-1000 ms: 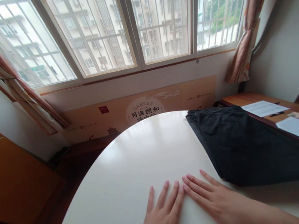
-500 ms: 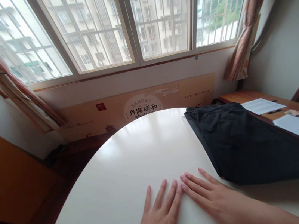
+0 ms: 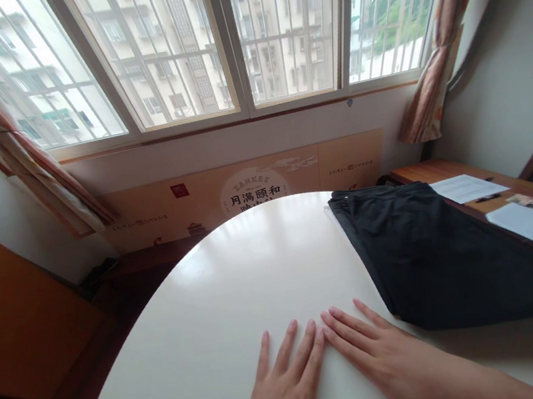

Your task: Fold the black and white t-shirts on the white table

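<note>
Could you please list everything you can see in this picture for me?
table: one, white, centre.
garment: one, black, folded on the table's right side.
side desk: one, brown wood, far right.
papers: two, white, on the side desk.
pen: one, dark, between the papers.
window: one, barred, far wall.
curtains: two, pinkish, flanking the window.
printed panel: one, tan, below the window.
left hand: one, open, flat on the table.
right hand: one, open, flat, fingertips meeting the left's.

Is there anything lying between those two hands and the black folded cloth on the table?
Nothing visible does. The right hand lies flat on the white table, nearest the black cloth, with only a strip of bare tabletop between them. The left hand rests beside it, farther away.
</note>
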Demonstrator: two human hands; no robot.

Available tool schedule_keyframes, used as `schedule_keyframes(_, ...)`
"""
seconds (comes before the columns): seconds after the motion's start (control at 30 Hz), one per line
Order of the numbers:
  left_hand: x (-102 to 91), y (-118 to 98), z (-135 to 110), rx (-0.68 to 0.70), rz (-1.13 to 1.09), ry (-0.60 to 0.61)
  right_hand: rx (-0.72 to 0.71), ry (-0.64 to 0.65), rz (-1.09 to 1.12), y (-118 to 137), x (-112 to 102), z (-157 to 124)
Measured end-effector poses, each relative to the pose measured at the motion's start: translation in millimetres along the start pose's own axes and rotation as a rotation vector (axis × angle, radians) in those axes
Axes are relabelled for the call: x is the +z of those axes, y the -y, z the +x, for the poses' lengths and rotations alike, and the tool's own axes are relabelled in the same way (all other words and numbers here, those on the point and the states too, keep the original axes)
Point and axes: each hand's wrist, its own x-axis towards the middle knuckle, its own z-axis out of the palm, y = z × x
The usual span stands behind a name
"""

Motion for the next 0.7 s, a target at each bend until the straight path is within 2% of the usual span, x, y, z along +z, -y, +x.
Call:
schedule_keyframes(0.27, -10.4, -5, 1, 0.004, -0.014, 0.028, 0.008, -0.025, -0.045, 4, -2, -2)
schedule_keyframes(0.47, -12.5, -6, 2, 0.002, -0.018, 0.044, 0.035, 0.017, 0.001, 6, -6, -2)
schedule_keyframes(0.7, -15.7, -9, 4, -0.006, -0.039, 0.049, 0.059, 0.006, 0.034, 12, -12, -2)
